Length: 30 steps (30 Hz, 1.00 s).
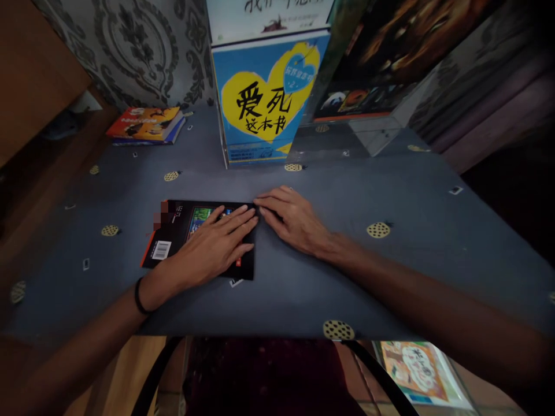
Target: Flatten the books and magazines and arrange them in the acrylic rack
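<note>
One black book [180, 224] is lying on the worktop [303, 300]; left hand [210, 248] is resting atop, fingers [235, 218] apart; right hand [299, 222] is curling at its corner, grip indiscernible.

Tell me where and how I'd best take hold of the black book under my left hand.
Probably by its far right corner, coming from the right: the right hand has its fingertips at that corner. The black book lies flat and looks thin, so pinching should suit; the left hand covers its middle.

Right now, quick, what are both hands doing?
Left hand: open, laid on the black book.
Right hand: bent, at the book's corner; can't tell if it's gripping.
</note>
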### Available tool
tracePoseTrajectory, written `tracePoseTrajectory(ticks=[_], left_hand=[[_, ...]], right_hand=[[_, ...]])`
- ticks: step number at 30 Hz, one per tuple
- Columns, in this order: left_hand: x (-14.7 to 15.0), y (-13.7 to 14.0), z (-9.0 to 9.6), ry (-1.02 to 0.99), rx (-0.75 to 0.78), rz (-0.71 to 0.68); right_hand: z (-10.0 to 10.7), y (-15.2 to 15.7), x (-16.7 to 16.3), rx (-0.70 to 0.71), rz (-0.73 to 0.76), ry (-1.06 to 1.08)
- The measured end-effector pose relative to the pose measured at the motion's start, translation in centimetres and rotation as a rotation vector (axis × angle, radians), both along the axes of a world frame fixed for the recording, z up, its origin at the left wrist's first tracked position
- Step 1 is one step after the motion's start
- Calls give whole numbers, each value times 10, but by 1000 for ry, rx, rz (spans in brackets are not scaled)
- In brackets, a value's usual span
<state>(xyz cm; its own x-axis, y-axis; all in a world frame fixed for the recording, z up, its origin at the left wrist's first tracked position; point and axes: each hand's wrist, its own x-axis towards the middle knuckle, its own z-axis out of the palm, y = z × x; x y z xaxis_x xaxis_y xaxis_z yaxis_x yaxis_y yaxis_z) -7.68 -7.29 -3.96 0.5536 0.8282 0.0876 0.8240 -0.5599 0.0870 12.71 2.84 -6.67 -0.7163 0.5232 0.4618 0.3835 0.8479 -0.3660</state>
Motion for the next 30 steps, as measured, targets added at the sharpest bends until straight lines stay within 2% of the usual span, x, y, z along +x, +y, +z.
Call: tracePoseTrajectory(ticks=[7, 13, 24, 30], left_hand=[[1, -14, 2, -4, 48, -41], [2, -35, -1, -56, 74, -68], [3, -63, -7, -147, 114, -100], [9, -86, -7, -131, 178, -64]], right_hand=[[0, 0, 0, -1, 101, -21], [-2, 1, -1, -7, 101, -25], [-1, -7, -4, 93, 74, -67], [0, -16, -10, 149, 174, -34]])
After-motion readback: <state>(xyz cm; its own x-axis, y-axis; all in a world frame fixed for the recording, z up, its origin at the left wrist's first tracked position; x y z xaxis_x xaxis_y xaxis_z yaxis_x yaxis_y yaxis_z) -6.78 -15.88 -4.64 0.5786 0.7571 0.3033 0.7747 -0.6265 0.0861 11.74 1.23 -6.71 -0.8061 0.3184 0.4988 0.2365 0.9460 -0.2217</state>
